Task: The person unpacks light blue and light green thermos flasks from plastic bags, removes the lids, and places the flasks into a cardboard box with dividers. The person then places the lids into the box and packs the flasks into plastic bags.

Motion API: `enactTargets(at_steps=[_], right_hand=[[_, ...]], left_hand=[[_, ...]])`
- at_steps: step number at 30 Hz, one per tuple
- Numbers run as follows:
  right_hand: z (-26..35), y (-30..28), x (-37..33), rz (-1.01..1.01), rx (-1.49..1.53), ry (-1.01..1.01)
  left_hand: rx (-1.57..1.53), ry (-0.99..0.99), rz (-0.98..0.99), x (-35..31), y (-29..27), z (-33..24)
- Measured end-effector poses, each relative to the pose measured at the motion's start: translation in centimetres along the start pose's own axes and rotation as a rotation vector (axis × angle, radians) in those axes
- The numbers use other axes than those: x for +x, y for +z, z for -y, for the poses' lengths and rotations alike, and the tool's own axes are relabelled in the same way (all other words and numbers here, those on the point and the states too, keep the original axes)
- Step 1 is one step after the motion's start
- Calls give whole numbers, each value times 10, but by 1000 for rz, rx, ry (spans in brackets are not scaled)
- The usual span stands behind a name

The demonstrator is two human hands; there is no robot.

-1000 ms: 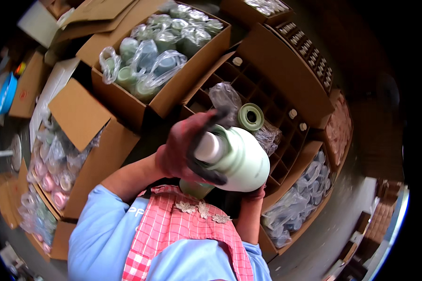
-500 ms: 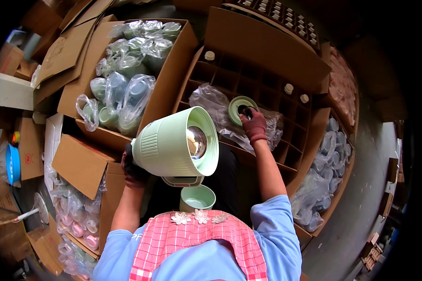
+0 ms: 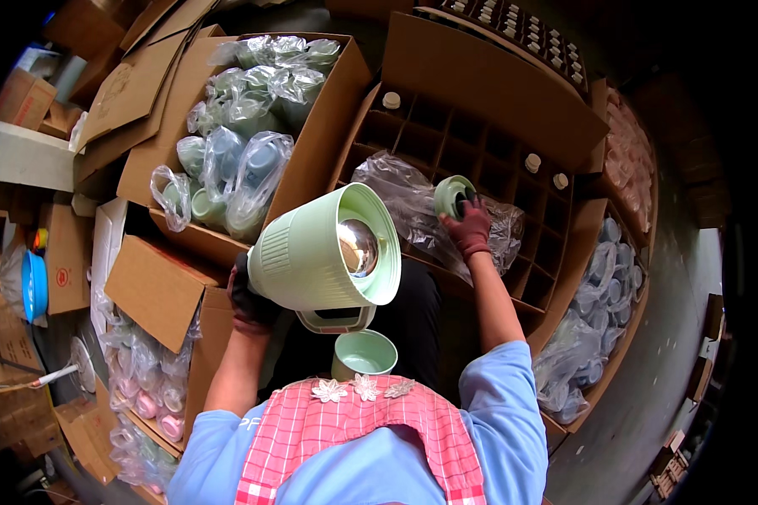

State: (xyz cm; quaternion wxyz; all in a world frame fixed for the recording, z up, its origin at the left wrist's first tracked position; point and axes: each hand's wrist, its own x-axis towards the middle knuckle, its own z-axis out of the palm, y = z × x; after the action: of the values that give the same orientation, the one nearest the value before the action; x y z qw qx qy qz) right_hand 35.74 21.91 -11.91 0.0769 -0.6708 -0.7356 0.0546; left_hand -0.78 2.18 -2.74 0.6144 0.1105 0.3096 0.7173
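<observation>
A pale green ribbed thermos jug body [image 3: 301, 252] lies tilted in front of me, its wide open end facing right and toward me. Inside it shows a shiny silvery liner [image 3: 358, 249]; a handle [image 3: 337, 321] juts from its near side. My left hand [image 3: 254, 296], in a dark glove, is closed around the jug's narrower left end. My right hand [image 3: 468, 225], in a dark red glove, grips a green round ring-shaped part [image 3: 451, 195] above the divided carton. Below the jug stands a light green cup [image 3: 365, 350] at my lap.
Crumpled clear plastic [image 3: 396, 187] lies over the divided carton [image 3: 446, 126], where a few white-capped items show. Boxes of bagged green cups [image 3: 248, 160], pink ones [image 3: 147, 404] and grey-blue ones [image 3: 594, 311] surround me. A blue basin [image 3: 34, 286] is far left.
The green ring in my right hand has tipped, so its side now shows more. My left hand still holds the jug. The whole view has shifted slightly.
</observation>
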Motion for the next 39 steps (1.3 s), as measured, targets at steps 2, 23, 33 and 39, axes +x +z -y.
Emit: enactTargets(at_steps=[2,23,33,39], right_hand=[[7,-26,-7,44,1001,131],[95,-205,-144,-17,1169,-619],[112,-223,-166,60,1367,-199],[88,-170,-140,-246,1562,-95]], left_hand=[[-39,9,139,-3,-5,-1],[-74,-84,175,-36,34,1],[220,268,315,-62,76,-18],[1074,921,448,-58,110,-45]])
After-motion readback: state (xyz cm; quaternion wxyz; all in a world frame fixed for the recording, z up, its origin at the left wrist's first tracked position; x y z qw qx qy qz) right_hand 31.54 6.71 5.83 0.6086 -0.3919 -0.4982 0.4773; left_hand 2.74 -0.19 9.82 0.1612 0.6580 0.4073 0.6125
